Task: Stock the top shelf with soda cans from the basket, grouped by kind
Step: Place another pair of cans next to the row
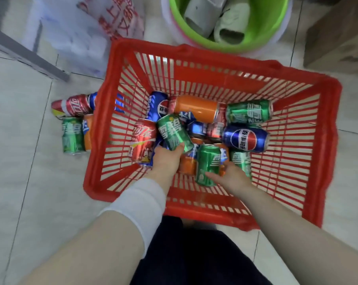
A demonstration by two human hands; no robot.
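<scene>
Now we pick from the basket [194, 51]: left hand [166, 159] grips a green can [174, 132], right hand [232, 177] clasps a second can [206, 161]; next, both need lifting to the shelf.

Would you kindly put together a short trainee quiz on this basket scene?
1. True or false: the left hand grips a green aluminium soda can.
2. What colour is the nearer soda can, held by the right hand? A orange, B green, C blue.
3. Fill in: the red slatted plastic basket stands on a tiled ___.
Key: 1 true; 2 B; 3 floor.
</scene>
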